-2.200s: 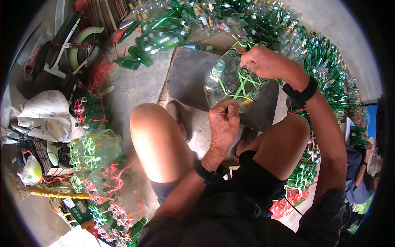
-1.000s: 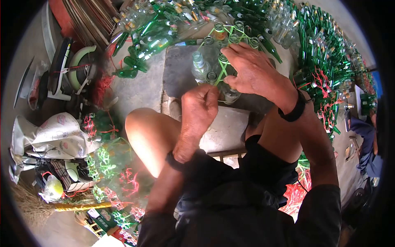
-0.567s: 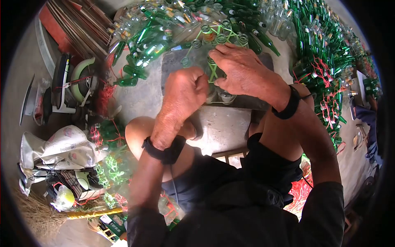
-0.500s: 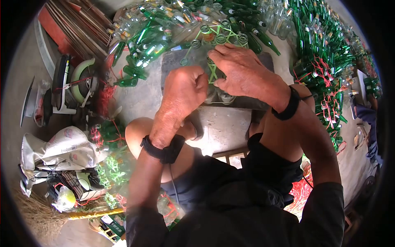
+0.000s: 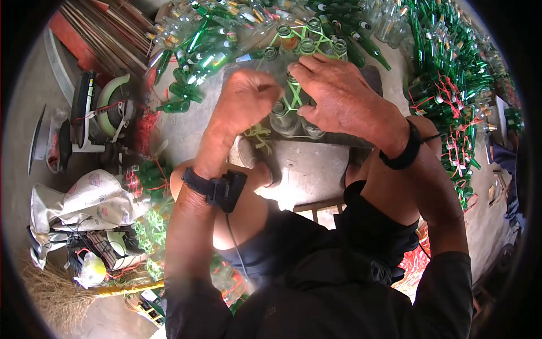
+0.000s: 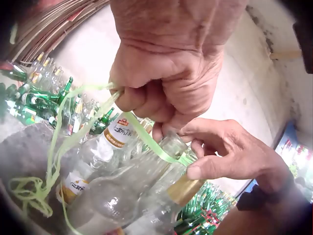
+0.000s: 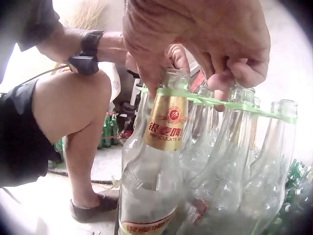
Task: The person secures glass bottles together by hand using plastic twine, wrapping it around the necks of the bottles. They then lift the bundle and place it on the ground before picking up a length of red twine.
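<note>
Several clear glass bottles point(image 5: 285, 122) stand in a tight cluster, laced around their necks with green plastic strapping point(image 5: 293, 100). My left hand point(image 5: 245, 96), curled into a fist beside the near left bottles, grips a green strap point(image 6: 142, 129) pulled taut to a bottle neck. Its loose tail point(image 6: 36, 196) dangles in a tangle. My right hand point(image 5: 344, 96) spreads across the necks from the right. In the right wrist view its thumb lies against the gold-labelled bottle point(image 7: 164, 127), with the fingers bent over the neighbouring necks. The fingertips of my left hand are hidden in the head view.
The cluster stands on a dark slab point(image 5: 370, 79) before my knees. Heaps of green and clear bottles point(image 5: 209, 68) lie at the back and along the right point(image 5: 446, 62). A scooter point(image 5: 104, 110), a pale sack point(image 5: 93, 200) and a straw broom point(image 5: 62, 294) are at left.
My right hand has shifted from the far bottles to the nearer necks and spread out. The left fist has moved left and slightly away, uncovering a near bottle and the dangling strap tail.
</note>
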Motion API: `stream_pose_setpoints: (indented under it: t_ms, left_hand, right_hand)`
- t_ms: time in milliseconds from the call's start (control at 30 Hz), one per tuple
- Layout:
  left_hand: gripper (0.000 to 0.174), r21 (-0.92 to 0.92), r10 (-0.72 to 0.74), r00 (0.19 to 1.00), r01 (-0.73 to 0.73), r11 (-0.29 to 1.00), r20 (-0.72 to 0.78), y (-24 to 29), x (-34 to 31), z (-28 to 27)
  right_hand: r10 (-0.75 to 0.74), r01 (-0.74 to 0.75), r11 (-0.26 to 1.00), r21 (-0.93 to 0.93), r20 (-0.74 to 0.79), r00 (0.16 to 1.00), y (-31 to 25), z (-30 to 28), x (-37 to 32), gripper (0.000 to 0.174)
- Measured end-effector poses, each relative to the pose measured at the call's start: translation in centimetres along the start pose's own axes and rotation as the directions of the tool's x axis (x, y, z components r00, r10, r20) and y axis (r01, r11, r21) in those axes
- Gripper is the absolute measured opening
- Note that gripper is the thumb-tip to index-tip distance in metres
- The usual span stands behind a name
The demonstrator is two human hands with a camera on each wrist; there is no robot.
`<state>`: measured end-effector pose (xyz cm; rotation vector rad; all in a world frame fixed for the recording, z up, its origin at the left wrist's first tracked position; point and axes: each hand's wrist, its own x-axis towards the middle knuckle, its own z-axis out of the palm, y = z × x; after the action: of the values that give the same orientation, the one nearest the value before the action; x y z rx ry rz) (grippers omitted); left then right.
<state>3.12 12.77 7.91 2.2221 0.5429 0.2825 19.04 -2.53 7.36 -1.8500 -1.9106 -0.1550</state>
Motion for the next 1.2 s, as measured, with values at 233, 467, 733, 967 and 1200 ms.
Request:
stream_pose_setpoints:
  t_ms: [233,467,733,967,1200]
  left_hand:
    - [0.014,-0.082,-0.118,0.992,0.114,0.990,-0.050,-1.3,-1.3,0.5]
    - [0.010,-0.381,-0.339,0.921,0.249,0.891,-0.190,-2.4,-3.5,3.0]
    - [0.009,-0.551,-0.343,0.851,0.077,0.831,-0.398,-2.5,-4.9,6.2]
    - [0.020,-0.796,-0.481,0.832,0.081,0.601,-0.278,-2.6,-5.9,7.3]
    - [0.020,-0.887,-0.485,0.861,0.093,0.452,-0.157,-2.2,-6.5,7.1]
  right_hand:
    - [0.012,-0.012,1.000,0.008,-0.002,1.000,0.0,-0.1,-0.1,0.029]
    - [-0.001,0.001,1.000,0.008,-0.018,1.000,0.1,0.2,-0.5,0.035]
    - [-0.055,0.056,0.998,0.008,-0.073,0.996,0.4,-0.3,-0.9,0.047]
    - [-0.028,0.018,0.993,0.119,0.086,0.996,-0.5,-4.4,-1.3,0.042]
    - [0.084,-0.100,0.985,0.139,0.118,0.990,-0.8,-2.1,-3.5,0.037]
